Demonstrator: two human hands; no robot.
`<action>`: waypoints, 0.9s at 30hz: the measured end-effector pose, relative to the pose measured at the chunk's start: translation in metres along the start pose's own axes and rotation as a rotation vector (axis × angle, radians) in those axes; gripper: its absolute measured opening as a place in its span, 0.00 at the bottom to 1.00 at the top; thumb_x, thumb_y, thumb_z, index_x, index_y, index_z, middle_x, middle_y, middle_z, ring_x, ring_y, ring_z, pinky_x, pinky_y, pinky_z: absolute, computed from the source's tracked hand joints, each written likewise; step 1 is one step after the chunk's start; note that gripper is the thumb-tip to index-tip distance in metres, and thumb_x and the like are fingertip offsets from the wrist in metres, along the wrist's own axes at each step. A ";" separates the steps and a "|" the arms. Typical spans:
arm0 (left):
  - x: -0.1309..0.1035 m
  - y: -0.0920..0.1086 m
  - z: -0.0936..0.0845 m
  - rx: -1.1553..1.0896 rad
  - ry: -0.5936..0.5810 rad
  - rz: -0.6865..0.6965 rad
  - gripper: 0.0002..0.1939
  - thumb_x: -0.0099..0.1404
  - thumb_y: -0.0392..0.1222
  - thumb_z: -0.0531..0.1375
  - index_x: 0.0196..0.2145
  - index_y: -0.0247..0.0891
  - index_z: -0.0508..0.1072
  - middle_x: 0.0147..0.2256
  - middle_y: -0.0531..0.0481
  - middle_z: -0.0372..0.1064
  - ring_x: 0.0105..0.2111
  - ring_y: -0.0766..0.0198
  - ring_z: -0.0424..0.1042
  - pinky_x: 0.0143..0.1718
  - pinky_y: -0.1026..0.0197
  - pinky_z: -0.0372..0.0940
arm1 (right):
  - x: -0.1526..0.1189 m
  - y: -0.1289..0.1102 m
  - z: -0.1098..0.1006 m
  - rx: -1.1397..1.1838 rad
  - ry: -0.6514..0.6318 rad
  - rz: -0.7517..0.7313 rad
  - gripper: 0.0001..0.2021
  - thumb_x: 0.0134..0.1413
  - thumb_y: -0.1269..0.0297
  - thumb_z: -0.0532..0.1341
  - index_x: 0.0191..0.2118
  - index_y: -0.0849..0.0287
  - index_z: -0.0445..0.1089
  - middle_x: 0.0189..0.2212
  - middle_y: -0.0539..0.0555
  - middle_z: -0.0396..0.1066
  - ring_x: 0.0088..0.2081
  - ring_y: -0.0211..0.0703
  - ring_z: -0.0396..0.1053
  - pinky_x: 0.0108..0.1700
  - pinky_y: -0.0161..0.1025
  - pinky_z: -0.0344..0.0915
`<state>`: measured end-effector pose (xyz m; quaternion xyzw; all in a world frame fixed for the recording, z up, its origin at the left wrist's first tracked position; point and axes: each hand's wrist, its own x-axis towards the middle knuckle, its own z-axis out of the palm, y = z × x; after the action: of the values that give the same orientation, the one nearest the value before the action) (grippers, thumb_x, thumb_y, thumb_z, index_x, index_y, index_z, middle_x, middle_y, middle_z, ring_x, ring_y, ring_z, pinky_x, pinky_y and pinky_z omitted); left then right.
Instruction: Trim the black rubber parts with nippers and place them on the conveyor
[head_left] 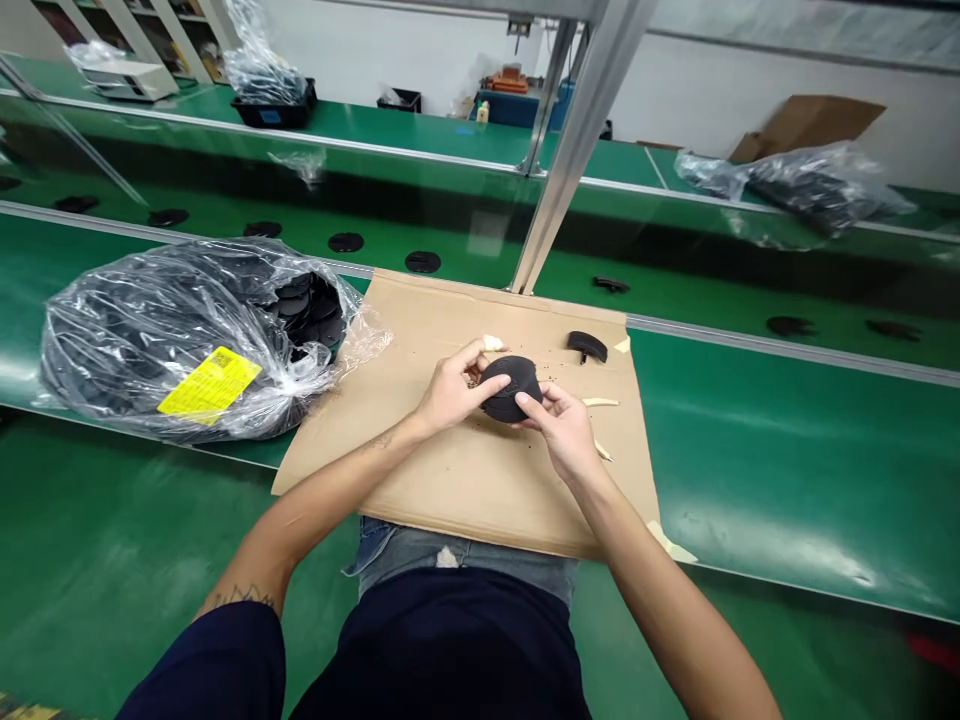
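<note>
A round black disc-shaped part [511, 388] is held over the cardboard sheet [450, 470] between both hands. My left hand [454, 385] grips its left edge, thumb lying across the face. From the right, my right hand [562, 425] pinches the lower right edge, its thumb on the face and fingers behind. The undersides of the fingers are partly hidden by the disc. Behind my right hand, a curved black piece with a short stem [587, 347] lies on the cardboard. Dark crumbs and thin pale strips [602, 402] lie around.
A clear plastic bag [150, 330] full of black discs, with a yellow label [210, 385], sits at the left. Behind a clear panel, several black discs [422, 262] rest on the green surface. A metal post [570, 150] rises beyond the cardboard.
</note>
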<state>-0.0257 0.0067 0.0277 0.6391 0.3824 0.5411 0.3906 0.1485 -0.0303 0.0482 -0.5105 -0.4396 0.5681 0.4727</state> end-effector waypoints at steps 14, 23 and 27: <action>-0.004 -0.024 -0.001 0.115 0.024 0.088 0.15 0.68 0.45 0.65 0.49 0.36 0.78 0.46 0.42 0.78 0.42 0.62 0.78 0.40 0.65 0.73 | 0.038 0.008 -0.008 -0.150 -0.163 -0.035 0.26 0.43 0.38 0.72 0.27 0.57 0.66 0.25 0.47 0.69 0.27 0.36 0.67 0.32 0.36 0.70; -0.004 -0.019 0.004 0.025 -0.021 0.010 0.21 0.66 0.55 0.65 0.50 0.36 0.77 0.46 0.42 0.76 0.42 0.61 0.77 0.44 0.61 0.72 | 0.033 0.007 -0.019 -0.427 -0.157 -0.328 0.22 0.58 0.43 0.65 0.27 0.56 0.68 0.23 0.48 0.63 0.26 0.38 0.60 0.30 0.37 0.62; -0.003 -0.019 0.004 0.016 -0.103 0.046 0.20 0.65 0.57 0.66 0.42 0.36 0.81 0.39 0.43 0.79 0.41 0.59 0.78 0.44 0.59 0.72 | 0.033 0.011 -0.026 -0.519 -0.223 -0.458 0.15 0.62 0.48 0.64 0.35 0.55 0.76 0.30 0.54 0.76 0.34 0.45 0.72 0.39 0.42 0.70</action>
<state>-0.0230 0.0109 0.0090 0.6779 0.3514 0.5132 0.3920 0.1721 0.0005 0.0293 -0.4367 -0.7209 0.3689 0.3918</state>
